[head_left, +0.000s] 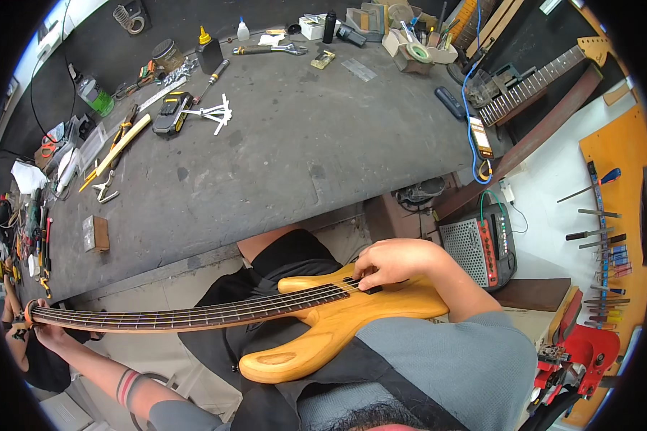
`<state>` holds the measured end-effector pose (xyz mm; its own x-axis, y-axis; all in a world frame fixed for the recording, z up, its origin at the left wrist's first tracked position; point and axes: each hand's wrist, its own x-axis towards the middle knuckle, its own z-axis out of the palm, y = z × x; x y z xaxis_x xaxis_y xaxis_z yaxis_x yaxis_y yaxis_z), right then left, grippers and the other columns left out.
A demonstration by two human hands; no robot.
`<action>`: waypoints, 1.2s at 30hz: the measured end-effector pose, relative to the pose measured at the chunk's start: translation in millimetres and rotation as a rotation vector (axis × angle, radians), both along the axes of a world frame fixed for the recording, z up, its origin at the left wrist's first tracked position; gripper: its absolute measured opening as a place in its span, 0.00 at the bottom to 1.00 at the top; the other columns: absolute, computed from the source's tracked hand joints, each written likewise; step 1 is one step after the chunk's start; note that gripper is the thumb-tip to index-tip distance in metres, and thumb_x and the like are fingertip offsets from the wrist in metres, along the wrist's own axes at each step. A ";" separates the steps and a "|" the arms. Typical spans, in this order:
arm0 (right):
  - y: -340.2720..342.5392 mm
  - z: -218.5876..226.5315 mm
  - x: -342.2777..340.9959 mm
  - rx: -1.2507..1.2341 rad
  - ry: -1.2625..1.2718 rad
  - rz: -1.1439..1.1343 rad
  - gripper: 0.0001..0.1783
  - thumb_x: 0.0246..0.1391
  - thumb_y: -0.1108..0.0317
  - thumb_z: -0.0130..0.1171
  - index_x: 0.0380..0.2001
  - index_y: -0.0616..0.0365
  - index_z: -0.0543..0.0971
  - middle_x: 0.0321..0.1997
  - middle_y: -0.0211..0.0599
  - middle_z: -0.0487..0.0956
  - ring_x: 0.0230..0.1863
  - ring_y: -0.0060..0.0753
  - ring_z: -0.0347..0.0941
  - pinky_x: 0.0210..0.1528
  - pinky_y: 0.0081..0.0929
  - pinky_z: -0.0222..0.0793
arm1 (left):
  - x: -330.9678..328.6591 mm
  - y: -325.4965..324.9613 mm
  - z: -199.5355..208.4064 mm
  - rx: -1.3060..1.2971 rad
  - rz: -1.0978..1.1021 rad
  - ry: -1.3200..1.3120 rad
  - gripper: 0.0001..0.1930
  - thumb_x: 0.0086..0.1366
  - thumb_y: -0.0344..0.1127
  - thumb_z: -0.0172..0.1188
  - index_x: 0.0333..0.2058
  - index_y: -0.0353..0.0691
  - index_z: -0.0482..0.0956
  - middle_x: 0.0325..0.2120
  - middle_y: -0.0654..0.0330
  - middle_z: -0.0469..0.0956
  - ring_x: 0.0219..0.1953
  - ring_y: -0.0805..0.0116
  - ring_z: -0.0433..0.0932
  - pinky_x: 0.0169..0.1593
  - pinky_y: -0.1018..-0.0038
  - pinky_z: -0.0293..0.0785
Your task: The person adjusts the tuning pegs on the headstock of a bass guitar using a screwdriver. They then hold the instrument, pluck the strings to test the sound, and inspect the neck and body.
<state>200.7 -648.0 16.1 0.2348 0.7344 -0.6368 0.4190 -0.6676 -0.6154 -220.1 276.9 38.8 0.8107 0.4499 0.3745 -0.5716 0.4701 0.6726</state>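
A bass guitar (295, 363) with a pale yellow wooden body and a dark fretboard lies across my lap, its neck reaching to the far left. My left hand (44, 329) is wrapped around the neck at its headstock end; the rim of the picture makes its fingers small. Over the body, my right hand (381, 264) rests with bent fingers touching the strings beside the black pickup (371, 289). Its thumb and fingers are apart, with nothing held between them. The headstock is mostly hidden at the left.
A dark workbench (266, 158) spans the view ahead. On it are a digital caliper (171, 115), an adjustable wrench (269, 49), and a small wooden block (95, 234). A red-fronted amplifier (479, 248) stands to the right. Another person (47, 365) is at lower left.
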 end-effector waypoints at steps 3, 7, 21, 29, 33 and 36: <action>1.3 -0.4 0.3 -0.009 -0.035 0.015 0.22 0.67 0.50 0.68 0.50 0.58 0.89 0.45 0.46 0.88 0.50 0.50 0.84 0.54 0.43 0.78 | 9.4 -21.2 6.9 -0.096 0.614 0.372 0.24 0.81 0.40 0.46 0.63 0.29 0.78 0.57 0.42 0.81 0.61 0.45 0.78 0.65 0.55 0.77; 5.4 3.5 -2.8 0.003 -0.073 0.045 0.19 0.65 0.52 0.70 0.42 0.59 0.89 0.42 0.46 0.87 0.45 0.50 0.85 0.48 0.44 0.79 | 88.1 -198.6 32.9 0.095 1.081 0.642 0.23 0.82 0.47 0.46 0.59 0.38 0.81 0.45 0.54 0.85 0.43 0.61 0.85 0.44 0.67 0.85; 17.8 13.1 -7.1 -0.014 -0.009 -0.070 0.14 0.57 0.63 0.78 0.38 0.64 0.89 0.32 0.40 0.82 0.34 0.33 0.83 0.40 0.33 0.79 | 101.4 -458.9 249.7 1.774 1.147 0.012 0.08 0.73 0.25 0.58 0.47 0.30 0.81 0.39 0.49 0.85 0.39 0.61 0.83 0.48 0.64 0.80; 23.3 14.9 -5.9 -0.104 -0.047 -0.078 0.16 0.56 0.60 0.78 0.34 0.64 0.89 0.29 0.41 0.85 0.31 0.30 0.80 0.37 0.33 0.76 | 83.2 -551.9 246.3 1.930 0.230 0.090 0.06 0.66 0.24 0.64 0.40 0.40 0.85 0.37 0.59 0.85 0.36 0.66 0.81 0.41 0.70 0.76; 22.9 18.2 -9.3 -0.098 -0.077 -0.073 0.18 0.55 0.58 0.79 0.34 0.65 0.89 0.30 0.43 0.86 0.31 0.37 0.83 0.37 0.35 0.77 | 77.9 -551.6 231.3 1.869 0.051 0.008 0.06 0.67 0.25 0.63 0.42 0.39 0.85 0.38 0.59 0.84 0.36 0.67 0.81 0.41 0.70 0.77; 15.9 13.7 -10.1 -0.114 -0.067 -0.094 0.18 0.55 0.57 0.79 0.34 0.64 0.89 0.30 0.44 0.86 0.32 0.38 0.84 0.39 0.36 0.78 | 67.0 -544.4 227.3 1.799 -0.116 -0.076 0.07 0.68 0.25 0.63 0.43 0.38 0.85 0.39 0.59 0.84 0.36 0.67 0.81 0.42 0.71 0.77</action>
<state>190.7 -632.1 29.8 0.3432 0.6311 -0.6957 0.3891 -0.7696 -0.5062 -153.1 -267.5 266.1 0.7647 -0.5577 0.3228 -0.6430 -0.6924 0.3272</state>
